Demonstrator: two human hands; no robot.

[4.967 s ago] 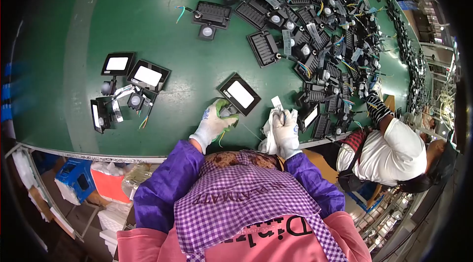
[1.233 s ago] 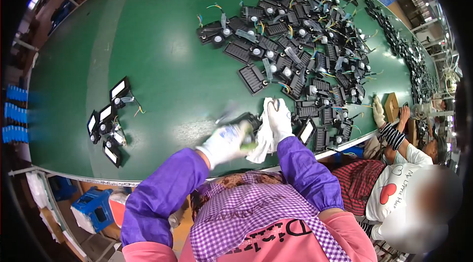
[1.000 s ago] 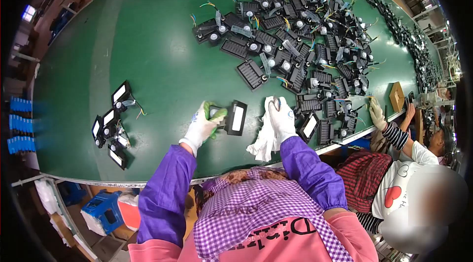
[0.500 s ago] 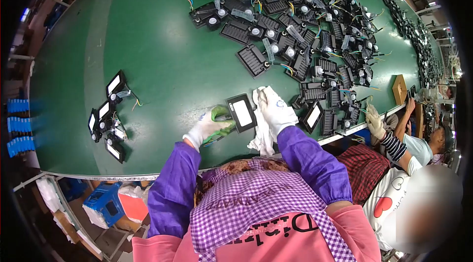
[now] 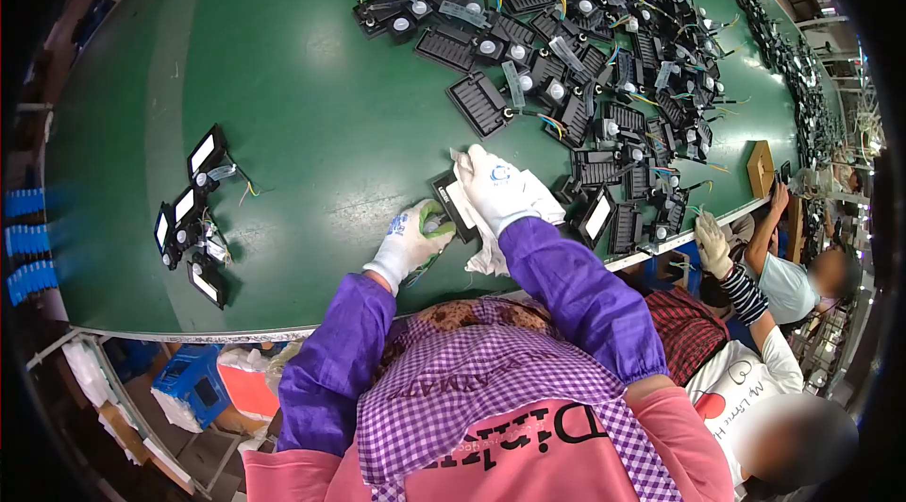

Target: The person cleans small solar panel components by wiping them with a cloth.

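My left hand [image 5: 413, 234], in a white and green glove, grips a small black floodlight [image 5: 457, 208] by its lower left side. The pale front panel faces up and is partly covered. In my gloved right hand [image 5: 494, 187] is a bunched white cloth [image 5: 487, 255], pressed over the right part of the floodlight's face. Part of the cloth hangs below the hand towards my apron. Just to the right, another floodlight [image 5: 595, 217] lies with its white panel up.
A large pile of black floodlights [image 5: 566, 58] with sensors and coloured wires covers the table's upper right. Several face-up floodlights [image 5: 185, 208] lie at the left. A co-worker's gloved hand [image 5: 713, 242] is at the right table edge, near a cardboard box [image 5: 760, 170].
My right hand has moved left with the cloth, from beside the floodlight onto its face. My left hand keeps its grip, and the floodlight is now more covered.
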